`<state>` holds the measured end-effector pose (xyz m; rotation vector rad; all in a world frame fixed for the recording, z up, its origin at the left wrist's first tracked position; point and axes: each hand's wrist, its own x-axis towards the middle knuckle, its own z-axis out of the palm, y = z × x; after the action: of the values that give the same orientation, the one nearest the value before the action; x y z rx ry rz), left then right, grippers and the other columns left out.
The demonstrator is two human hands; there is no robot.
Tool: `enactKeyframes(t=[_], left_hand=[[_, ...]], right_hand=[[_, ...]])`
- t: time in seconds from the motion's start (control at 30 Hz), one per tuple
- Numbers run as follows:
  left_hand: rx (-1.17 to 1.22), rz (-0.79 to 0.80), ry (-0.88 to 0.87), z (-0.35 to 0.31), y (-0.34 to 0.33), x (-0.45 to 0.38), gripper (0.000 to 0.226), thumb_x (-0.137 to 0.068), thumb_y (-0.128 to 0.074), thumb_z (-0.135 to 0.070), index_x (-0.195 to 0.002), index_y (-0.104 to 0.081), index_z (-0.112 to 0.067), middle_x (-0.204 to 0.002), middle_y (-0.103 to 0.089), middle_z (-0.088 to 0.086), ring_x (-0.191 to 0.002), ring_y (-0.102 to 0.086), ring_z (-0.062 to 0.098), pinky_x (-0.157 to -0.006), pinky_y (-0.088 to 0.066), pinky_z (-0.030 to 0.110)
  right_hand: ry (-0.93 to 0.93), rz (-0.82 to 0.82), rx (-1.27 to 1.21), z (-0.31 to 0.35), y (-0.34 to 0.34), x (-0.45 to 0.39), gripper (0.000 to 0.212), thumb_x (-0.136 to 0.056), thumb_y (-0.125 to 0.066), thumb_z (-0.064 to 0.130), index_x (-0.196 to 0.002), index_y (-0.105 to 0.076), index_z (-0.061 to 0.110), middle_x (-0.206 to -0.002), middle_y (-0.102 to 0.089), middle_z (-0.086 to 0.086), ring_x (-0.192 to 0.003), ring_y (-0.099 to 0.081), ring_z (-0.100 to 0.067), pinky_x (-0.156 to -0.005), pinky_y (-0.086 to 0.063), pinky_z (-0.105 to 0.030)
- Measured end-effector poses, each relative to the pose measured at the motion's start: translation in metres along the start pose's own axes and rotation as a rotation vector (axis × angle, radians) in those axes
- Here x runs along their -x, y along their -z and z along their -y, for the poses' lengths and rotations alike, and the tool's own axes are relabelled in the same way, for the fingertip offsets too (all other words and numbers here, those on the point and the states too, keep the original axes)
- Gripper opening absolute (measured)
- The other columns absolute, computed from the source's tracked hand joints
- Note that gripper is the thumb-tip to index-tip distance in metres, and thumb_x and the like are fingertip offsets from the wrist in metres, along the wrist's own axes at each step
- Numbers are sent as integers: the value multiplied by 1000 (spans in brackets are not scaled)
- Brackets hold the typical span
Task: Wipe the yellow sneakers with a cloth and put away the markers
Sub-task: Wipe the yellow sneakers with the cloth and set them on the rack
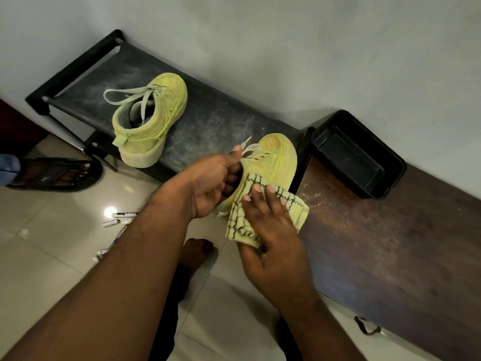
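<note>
Down from our head camera, we see our left hand (212, 183) curled round the collar of the nearer yellow sneaker (273, 160), thumb up by its pale laces and fingers tucked against the opening, so it grips the shoe firmly. Our right hand (270, 230) lies over a yellow cloth (244, 217) with dark wavy lines, fingers straight and spread, pressing the cloth flat against the side of that sneaker near its heel; a corner of the cloth hangs out past the fingertips toward the brown wooden bench (390, 243). That sneaker sits at the near end of a dusty black rack (208, 113), its toe pointing toward the wall. A second yellow sneaker (151, 118) stands apart on the same rack, further left, heel toward us and laces loose over its opening. On the tiled floor (52, 243) below our left forearm lie several white markers (122, 217), partly hidden by the arm. An empty-looking black tray (359, 155) rests on the bench against the wall. At the left edge a foot in a dark sandal (59, 175) stands on the tiles
</note>
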<state>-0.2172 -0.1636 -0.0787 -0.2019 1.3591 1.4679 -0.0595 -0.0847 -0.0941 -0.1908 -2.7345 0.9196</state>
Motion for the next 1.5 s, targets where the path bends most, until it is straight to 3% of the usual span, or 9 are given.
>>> enactKeyframes(t=[0.1, 0.27, 0.47, 0.63, 0.83, 1.0, 1.17, 1.3, 1.5], left_hand=[[11, 6, 17, 2, 7, -7, 65, -95, -43, -55, -134, -53, -3, -118, -56, 17, -99, -46, 28, -80, -41, 36], [2, 0, 10, 0, 6, -11, 51, -78, -52, -60, -112, -45, -23, -112, -41, 5, -97, -33, 24, -70, -36, 35], [-8, -114, 35, -1, 19, -14, 45, -87, -48, -61, -107, -51, -21, -107, -48, 8, -82, -43, 27, -61, -39, 32], [-6, -113, 19, -2, 15, -14, 41, -94, -44, -56, -111, -52, -20, -108, -53, 9, -91, -44, 26, -74, -39, 36], [-67, -164, -7, -3, 13, -7, 41, -95, -44, -54, -81, -60, -19, -85, -54, 12, -64, -46, 19, -57, -39, 29], [-39, -163, -17, -3, 10, -4, 48, -96, -45, -50, -114, -64, -10, -102, -64, 15, -82, -57, 26, -70, -46, 33], [-45, -202, -15, -6, 10, -3, 47, -96, -46, -51, -101, -68, -9, -91, -68, 11, -69, -60, 20, -62, -47, 29], [-41, -191, -34, -6, 5, -1, 55, -96, -48, -49, -118, -66, -3, -105, -70, 15, -86, -60, 25, -71, -49, 33], [-50, -251, -31, -6, 7, 0, 42, -97, -47, -48, -84, -67, -13, -77, -68, 4, -59, -59, 16, -52, -47, 23]], right_hand=[[60, 58, 101, -4, -4, 5, 65, -82, -49, 23, -145, -34, 15, -155, -27, -1, -147, -13, -19, -117, -21, -47], [-251, -8, -21, -31, 19, -20, 63, -79, -46, 13, -142, -43, 21, -152, -31, 7, -145, -18, -14, -115, -26, -50], [125, 137, 97, -4, 9, -8, 56, -74, -40, 21, -126, -60, 15, -145, -44, 3, -141, -31, -19, -115, -25, -47], [-180, -53, 128, -27, 25, -24, 52, -70, -37, 21, -111, -68, 16, -138, -54, 5, -135, -37, -22, -107, -33, -55], [145, 84, -1, 4, 12, -23, 44, -69, -41, 19, -100, -70, 10, -126, -63, 0, -126, -48, -16, -107, -35, -42], [-23, -48, -27, -20, 27, -32, 54, -70, -41, 23, -115, -66, 9, -119, -66, -2, -121, -53, -17, -100, -43, -49], [280, 116, -13, 2, 10, -16, 32, -71, -48, 18, -93, -69, 7, -118, -67, -4, -125, -52, -22, -104, -39, -49], [41, -14, 32, -27, 29, -22, 49, -71, -42, 19, -111, -67, 5, -121, -65, -6, -124, -52, -21, -99, -44, -51], [276, 121, -38, -1, 15, -12, 37, -71, -49, 18, -99, -70, 6, -114, -68, -4, -122, -54, -21, -101, -42, -46]])
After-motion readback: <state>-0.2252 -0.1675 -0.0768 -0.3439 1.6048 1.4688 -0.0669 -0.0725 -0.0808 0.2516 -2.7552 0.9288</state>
